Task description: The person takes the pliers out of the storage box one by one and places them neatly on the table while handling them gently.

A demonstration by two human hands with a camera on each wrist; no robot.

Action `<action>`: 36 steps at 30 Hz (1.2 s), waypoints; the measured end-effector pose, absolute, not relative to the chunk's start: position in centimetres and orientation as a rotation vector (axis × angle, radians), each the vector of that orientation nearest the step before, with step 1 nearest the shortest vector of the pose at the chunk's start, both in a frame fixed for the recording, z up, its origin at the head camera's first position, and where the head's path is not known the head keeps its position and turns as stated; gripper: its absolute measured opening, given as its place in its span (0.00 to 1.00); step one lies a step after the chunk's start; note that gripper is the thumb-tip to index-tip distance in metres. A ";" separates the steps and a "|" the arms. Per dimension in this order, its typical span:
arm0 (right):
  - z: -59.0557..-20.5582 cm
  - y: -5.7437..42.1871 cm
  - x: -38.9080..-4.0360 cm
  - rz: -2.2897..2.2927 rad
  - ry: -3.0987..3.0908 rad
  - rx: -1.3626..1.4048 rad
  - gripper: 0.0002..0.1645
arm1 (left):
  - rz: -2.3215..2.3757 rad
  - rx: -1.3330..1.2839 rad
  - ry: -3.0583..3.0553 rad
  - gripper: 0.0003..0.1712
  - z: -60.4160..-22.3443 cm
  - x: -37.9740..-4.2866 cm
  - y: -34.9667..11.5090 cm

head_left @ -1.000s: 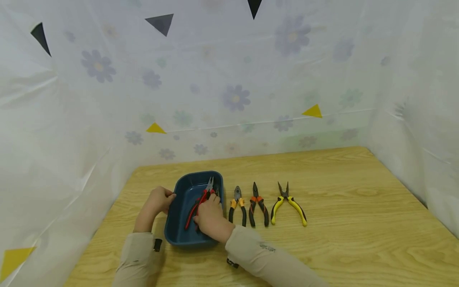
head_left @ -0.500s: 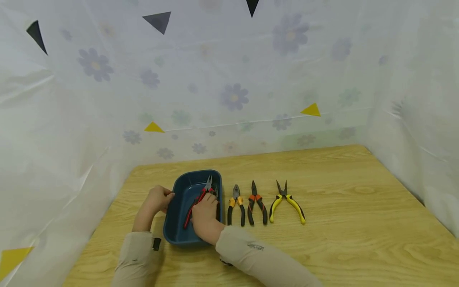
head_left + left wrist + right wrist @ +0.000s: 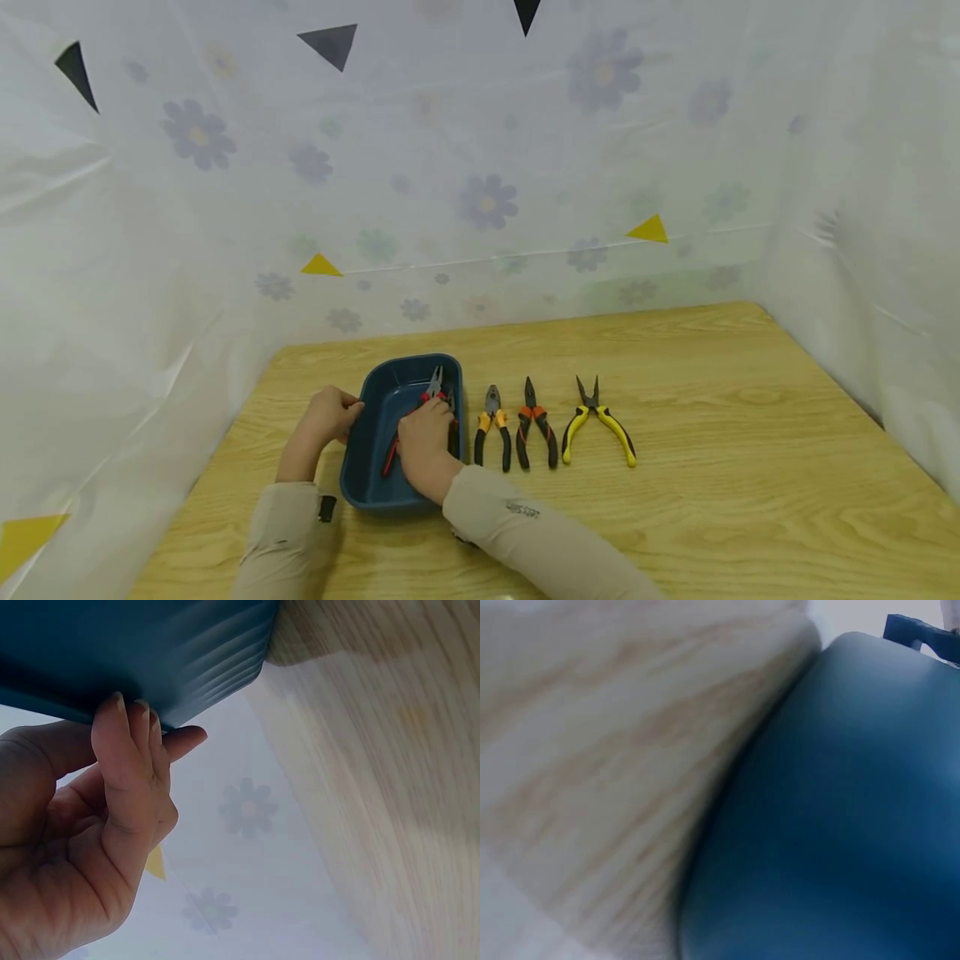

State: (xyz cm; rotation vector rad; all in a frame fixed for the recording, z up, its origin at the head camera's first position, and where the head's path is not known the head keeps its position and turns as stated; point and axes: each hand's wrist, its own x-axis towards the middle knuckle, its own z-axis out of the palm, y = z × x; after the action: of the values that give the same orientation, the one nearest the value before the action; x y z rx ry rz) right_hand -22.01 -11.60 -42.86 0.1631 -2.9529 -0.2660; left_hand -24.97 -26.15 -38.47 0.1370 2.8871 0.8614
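My left hand (image 3: 330, 417) pinches the left rim of a dark blue tray (image 3: 358, 475); in the left wrist view the fingers (image 3: 124, 757) lie against the tray's outer wall (image 3: 172, 645). Inside the tray, my right hand (image 3: 427, 442) grips red-handled pliers (image 3: 389, 458) from above, their metal jaws pointing away. The palm hides most of the handles and the fingers' undersides. Another pair of pliers (image 3: 453, 433), dark with some red, lies partly hidden along the tray's right wall. The right wrist view shows mostly the tray's outer wall (image 3: 832, 810), not the hand.
Right of the tray, three pliers lie in a row on the wooden table (image 3: 712, 433): orange-and-black pliers (image 3: 492, 425), red-orange-and-black pliers (image 3: 535, 429) and yellow-and-black pliers (image 3: 597, 421) with spread handles. A pale flowered sheet (image 3: 420, 167) hangs around the table.
My right hand has shifted left inside the tray, from beside the right wall onto the red-handled pliers. The left hand stays on the rim, and the pliers on the table lie as before.
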 end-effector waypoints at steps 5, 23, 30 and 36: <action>-42.8 -11.7 -22.4 -0.287 -2.930 0.171 0.34 | 0.858 0.114 2.885 0.17 -38.5 -25.1 -26.2; -42.7 -11.7 -21.7 -0.340 -2.925 0.115 0.37 | 0.889 0.097 2.873 0.18 -38.9 -25.1 -26.2; -42.8 -11.4 -22.2 -0.291 -2.907 0.058 0.44 | 0.890 0.098 2.875 0.18 -38.6 -25.1 -26.2; -42.6 -11.2 -22.4 -0.237 -2.946 0.051 0.48 | 0.915 0.094 2.860 0.18 -38.8 -25.0 -26.3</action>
State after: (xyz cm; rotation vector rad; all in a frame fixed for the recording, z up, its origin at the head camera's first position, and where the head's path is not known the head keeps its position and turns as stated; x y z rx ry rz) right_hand -22.36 -11.17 -42.62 0.0507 -2.9465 -0.2371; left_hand -24.96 -26.26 -38.82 0.0940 2.8599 0.9152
